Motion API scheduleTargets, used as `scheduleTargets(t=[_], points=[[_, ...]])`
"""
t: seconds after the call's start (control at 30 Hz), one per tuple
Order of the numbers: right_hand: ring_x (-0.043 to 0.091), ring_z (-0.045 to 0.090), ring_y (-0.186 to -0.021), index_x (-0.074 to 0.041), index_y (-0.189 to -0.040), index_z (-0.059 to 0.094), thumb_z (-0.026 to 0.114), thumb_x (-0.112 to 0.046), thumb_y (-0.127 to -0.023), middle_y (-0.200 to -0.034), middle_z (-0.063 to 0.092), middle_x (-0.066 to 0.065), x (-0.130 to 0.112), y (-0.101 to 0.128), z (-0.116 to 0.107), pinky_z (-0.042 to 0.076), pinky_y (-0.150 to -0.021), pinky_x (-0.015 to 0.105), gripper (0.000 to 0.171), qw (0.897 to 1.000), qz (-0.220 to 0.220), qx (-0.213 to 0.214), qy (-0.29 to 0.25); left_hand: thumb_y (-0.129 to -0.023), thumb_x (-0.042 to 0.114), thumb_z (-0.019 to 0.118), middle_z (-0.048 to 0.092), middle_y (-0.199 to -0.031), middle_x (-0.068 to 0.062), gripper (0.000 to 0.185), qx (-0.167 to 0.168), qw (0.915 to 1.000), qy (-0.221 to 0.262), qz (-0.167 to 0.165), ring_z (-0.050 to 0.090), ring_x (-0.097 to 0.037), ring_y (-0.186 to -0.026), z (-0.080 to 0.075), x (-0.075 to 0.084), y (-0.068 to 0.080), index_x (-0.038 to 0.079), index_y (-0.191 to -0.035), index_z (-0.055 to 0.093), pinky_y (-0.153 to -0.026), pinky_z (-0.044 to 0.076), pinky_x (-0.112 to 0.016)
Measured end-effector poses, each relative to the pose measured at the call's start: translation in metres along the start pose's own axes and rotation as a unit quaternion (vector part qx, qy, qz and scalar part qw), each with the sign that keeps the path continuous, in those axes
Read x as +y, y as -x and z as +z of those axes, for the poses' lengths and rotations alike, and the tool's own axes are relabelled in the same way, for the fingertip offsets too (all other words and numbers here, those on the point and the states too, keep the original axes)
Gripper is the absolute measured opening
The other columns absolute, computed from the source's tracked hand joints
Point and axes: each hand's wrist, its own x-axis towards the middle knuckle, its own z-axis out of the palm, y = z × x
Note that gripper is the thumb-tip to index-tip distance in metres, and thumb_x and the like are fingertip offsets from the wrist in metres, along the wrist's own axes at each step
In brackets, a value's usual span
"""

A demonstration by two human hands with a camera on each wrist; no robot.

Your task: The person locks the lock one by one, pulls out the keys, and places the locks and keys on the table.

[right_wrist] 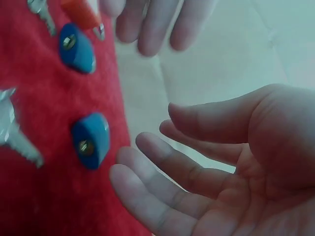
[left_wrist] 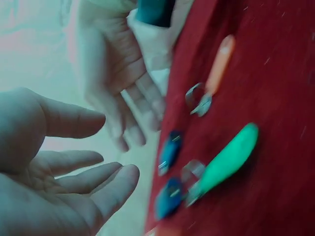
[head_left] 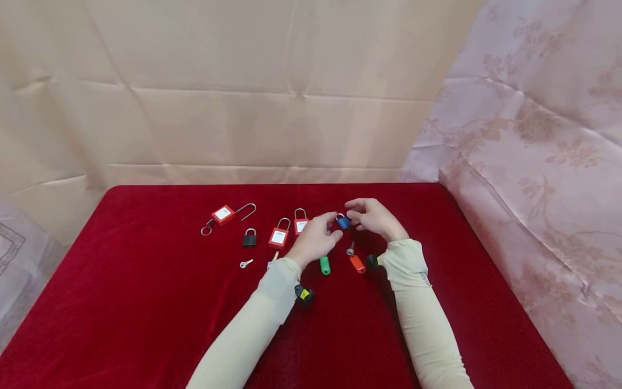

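Note:
My left hand (head_left: 316, 237) hovers over the table with fingers loosely bent and apart from the thumb, holding nothing. Facing it, my right hand (head_left: 371, 217) is likewise relaxed and holds nothing. Between them lies a small blue padlock (head_left: 343, 221) with its metal shackle toward the far side. A second blue padlock (left_wrist: 169, 198) shows in both wrist views, hidden in the head view behind the left hand. On the near side of the hands are a green key tag (head_left: 324, 265) and an orange key tag (head_left: 357, 263) with a key (head_left: 350, 249) on its ring.
Left of the hands lie a red padlock (head_left: 279, 236), another red padlock (head_left: 301, 223), a black padlock (head_left: 249, 238) and a loose key (head_left: 246, 263). Farther left, a red padlock (head_left: 223, 214) has its shackle swung out and a ring attached. Red cloth (head_left: 146, 302) covers the table.

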Motion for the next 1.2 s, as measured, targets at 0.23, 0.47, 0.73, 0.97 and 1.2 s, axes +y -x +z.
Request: scheduleTargets(t=[0.23, 0.47, 0.73, 0.97, 1.2], points=[[0.037, 0.066, -0.109, 0.001, -0.136, 0.060, 0.062, -0.013, -0.101, -0.127, 0.065, 0.019, -0.019, -0.001, 0.006, 0.054, -0.093, 0.047, 0.038, 0.995, -0.077, 0.037, 0.045, -0.097, 0.017, 0.066, 0.058, -0.141, -0.016, 0.050, 0.056, 0.9946, -0.079, 0.036, 0.055, -0.030, -0.129, -0.052, -0.001, 0.019, 0.001, -0.143, 0.054, -0.109, 0.042, -0.045], [0.028, 0.062, -0.119, -0.005, -0.135, 0.062, 0.064, -0.016, -0.101, -0.133, 0.064, 0.016, -0.033, -0.009, 0.021, 0.049, -0.102, 0.044, 0.036, 0.988, -0.139, 0.045, 0.041, -0.096, 0.015, 0.066, 0.055, -0.142, -0.021, 0.050, 0.108, 0.9830, -0.142, 0.044, 0.049, -0.034, -0.135, -0.102, -0.015, 0.034, -0.004, -0.141, 0.054, -0.113, 0.037, -0.047], [0.022, 0.060, -0.122, -0.011, -0.135, 0.064, 0.066, -0.018, -0.100, -0.133, 0.065, 0.006, -0.050, -0.018, 0.039, 0.048, -0.102, 0.041, 0.036, 0.986, -0.162, 0.042, 0.012, -0.096, 0.014, 0.064, 0.051, -0.143, -0.026, 0.053, 0.135, 0.9780, -0.159, 0.008, 0.048, -0.040, -0.133, -0.141, -0.046, 0.046, -0.006, -0.143, 0.050, -0.112, 0.036, -0.053], [0.018, 0.063, -0.116, -0.013, -0.135, 0.064, 0.068, -0.021, -0.099, -0.130, 0.066, 0.002, -0.066, -0.024, 0.057, 0.050, -0.100, 0.037, 0.037, 0.983, -0.175, 0.018, -0.048, -0.094, 0.019, 0.070, 0.048, -0.143, -0.030, 0.061, 0.138, 0.9694, -0.202, -0.027, 0.046, -0.046, -0.128, -0.158, -0.075, 0.054, -0.008, -0.144, 0.047, -0.110, 0.035, -0.058], [0.023, 0.065, -0.116, -0.009, -0.134, 0.065, 0.067, -0.019, -0.099, -0.130, 0.067, 0.006, -0.070, -0.029, 0.075, 0.051, -0.098, 0.034, 0.037, 0.979, -0.186, -0.002, -0.087, -0.089, 0.022, 0.075, 0.048, -0.139, -0.032, 0.062, 0.162, 0.9504, -0.263, -0.032, 0.047, -0.051, -0.123, -0.166, -0.091, 0.061, -0.008, -0.139, 0.052, -0.104, 0.039, -0.061]])
